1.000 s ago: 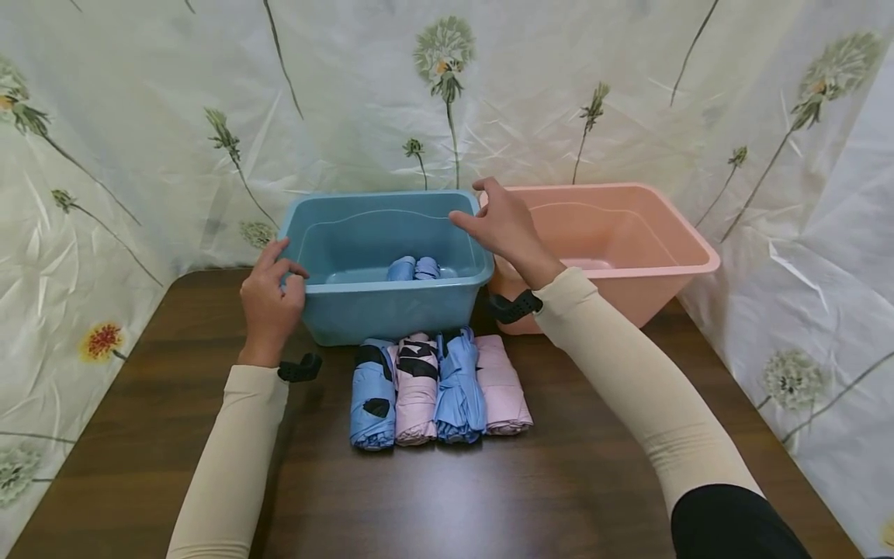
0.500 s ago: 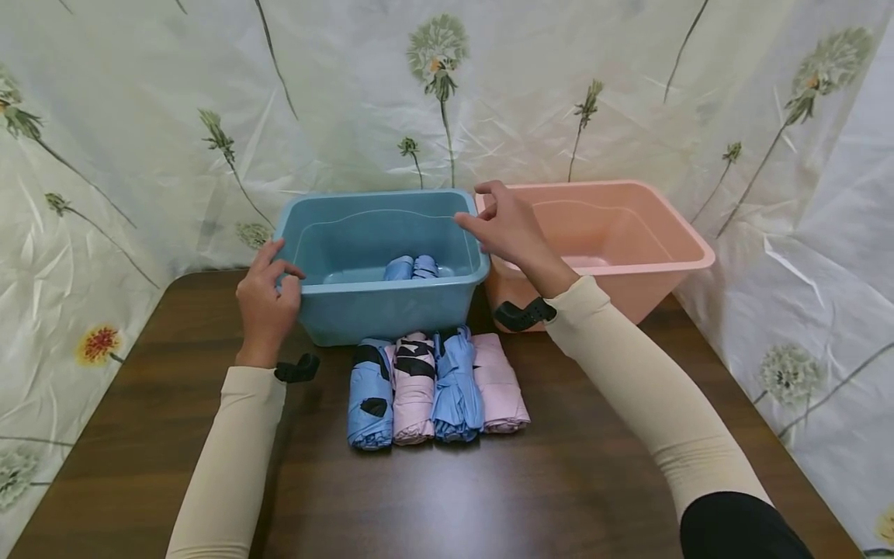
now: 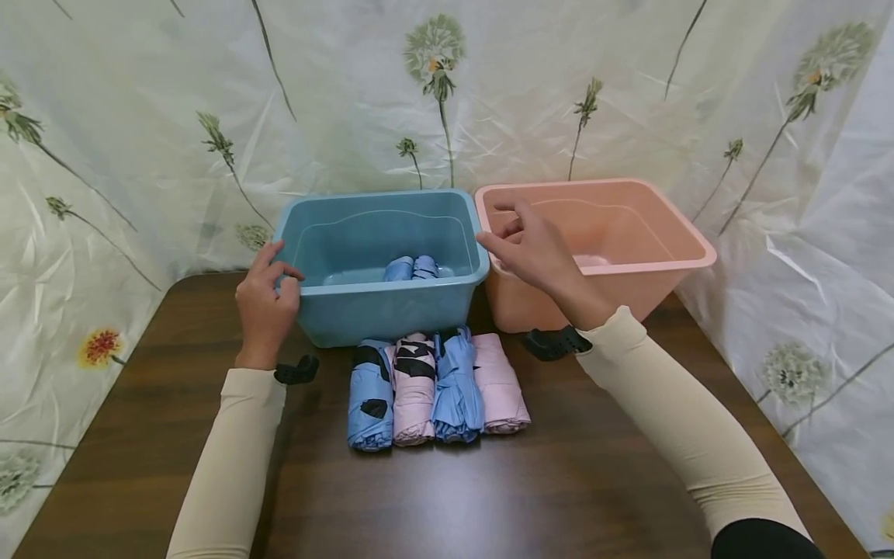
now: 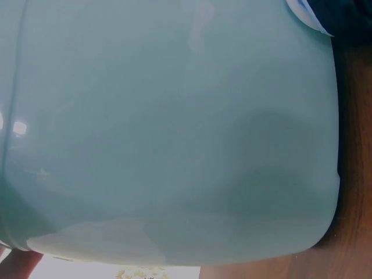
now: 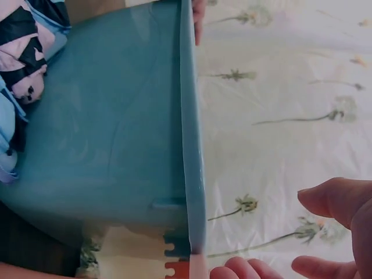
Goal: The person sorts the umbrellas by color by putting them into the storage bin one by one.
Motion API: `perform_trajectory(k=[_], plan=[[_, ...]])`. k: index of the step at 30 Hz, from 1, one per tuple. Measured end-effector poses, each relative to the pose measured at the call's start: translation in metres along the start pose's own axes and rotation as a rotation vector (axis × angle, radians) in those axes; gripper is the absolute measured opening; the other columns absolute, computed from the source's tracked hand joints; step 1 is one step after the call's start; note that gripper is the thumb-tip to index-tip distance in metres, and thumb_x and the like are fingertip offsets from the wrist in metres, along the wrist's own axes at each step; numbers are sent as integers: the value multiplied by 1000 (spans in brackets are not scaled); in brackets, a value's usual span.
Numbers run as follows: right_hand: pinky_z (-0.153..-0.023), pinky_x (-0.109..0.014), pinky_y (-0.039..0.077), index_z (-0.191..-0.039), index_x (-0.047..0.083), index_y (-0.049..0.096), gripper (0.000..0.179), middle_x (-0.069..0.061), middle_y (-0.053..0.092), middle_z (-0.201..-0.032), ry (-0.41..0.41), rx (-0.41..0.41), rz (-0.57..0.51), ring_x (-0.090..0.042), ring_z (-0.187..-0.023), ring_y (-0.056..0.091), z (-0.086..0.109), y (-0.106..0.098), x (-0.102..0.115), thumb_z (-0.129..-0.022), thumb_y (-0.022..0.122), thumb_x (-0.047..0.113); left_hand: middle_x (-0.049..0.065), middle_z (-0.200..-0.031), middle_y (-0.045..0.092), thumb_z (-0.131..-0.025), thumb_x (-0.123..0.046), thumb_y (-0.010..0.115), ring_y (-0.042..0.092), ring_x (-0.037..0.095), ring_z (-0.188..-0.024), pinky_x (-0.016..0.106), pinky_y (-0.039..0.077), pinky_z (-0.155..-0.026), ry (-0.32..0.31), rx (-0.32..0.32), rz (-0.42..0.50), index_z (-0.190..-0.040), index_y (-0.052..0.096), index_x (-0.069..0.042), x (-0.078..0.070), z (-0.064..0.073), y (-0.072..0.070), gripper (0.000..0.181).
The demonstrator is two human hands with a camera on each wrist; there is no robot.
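A blue plastic tub [image 3: 384, 314] stands on the table with two blue rolled bundles [image 3: 412, 269] inside. At its front left corner my left hand [image 3: 268, 310] holds the rim, one finger bent over it and the thumb by the corner. In the left wrist view the tub's side wall [image 4: 174, 145] fills most of the picture. My right hand [image 3: 534, 248] hovers over the left part of a peach tub [image 3: 608, 291], fingers apart and nothing held. In front of the blue tub lies a row of rolled folding umbrellas [image 3: 457, 388], blue and pink with black patches.
Both tubs stand side by side at the back of the dark wooden table [image 3: 559, 497]. Behind them hangs a pale floral cloth [image 3: 349, 93], which also runs down both sides.
My right hand has moved off the blue tub's right rim, rightward and slightly nearer to me, over the peach tub. The left hand keeps its place. The rolled umbrellas stay put.
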State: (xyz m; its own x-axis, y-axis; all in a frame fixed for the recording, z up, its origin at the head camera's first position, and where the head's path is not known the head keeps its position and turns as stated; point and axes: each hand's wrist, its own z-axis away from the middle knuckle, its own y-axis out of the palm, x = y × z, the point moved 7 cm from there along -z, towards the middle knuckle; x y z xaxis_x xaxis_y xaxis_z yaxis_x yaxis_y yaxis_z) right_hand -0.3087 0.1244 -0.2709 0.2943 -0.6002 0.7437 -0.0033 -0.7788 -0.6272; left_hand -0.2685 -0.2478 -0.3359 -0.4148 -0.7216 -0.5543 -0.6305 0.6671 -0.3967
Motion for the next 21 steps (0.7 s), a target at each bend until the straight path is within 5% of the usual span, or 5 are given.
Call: perform_trajectory(k=[21], plan=[[-65, -32, 56, -138, 16, 48, 59, -10, 66, -101, -13, 1, -106, -33, -80, 68, 44, -16, -21, -87, 67, 41, 12, -130, 61, -81, -6, 38, 45, 19, -133, 31, 17, -40, 14, -15, 6, -70, 70, 1, 0, 0, 0, 34]])
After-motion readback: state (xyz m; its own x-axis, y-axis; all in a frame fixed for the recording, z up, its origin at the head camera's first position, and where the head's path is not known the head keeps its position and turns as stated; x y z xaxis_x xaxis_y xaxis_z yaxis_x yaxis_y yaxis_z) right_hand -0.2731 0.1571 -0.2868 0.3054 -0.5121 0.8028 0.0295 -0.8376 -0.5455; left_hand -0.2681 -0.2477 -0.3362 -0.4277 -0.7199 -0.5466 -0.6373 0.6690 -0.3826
